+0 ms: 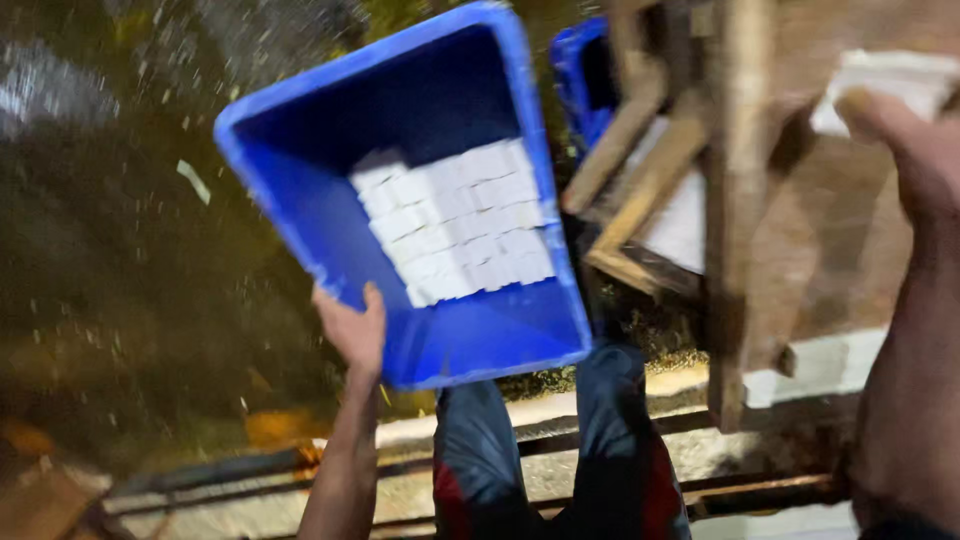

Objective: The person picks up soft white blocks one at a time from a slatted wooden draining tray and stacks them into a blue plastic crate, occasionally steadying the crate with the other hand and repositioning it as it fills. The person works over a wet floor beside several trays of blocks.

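Your biggest thing is the blue plastic tub (330, 200), tilted in the upper middle of the view above your knees, and it holds a neat block of white rectangular packs (460, 220) stacked in rows against its far side. To its right stands a rough wooden frame (740, 200), with a second blue tub (585, 85) partly hidden behind it. Your left hand (352, 328) has its fingers closed over the tub's near rim, while your right hand (915, 150), at the top right, pinches one white pack (880, 80).
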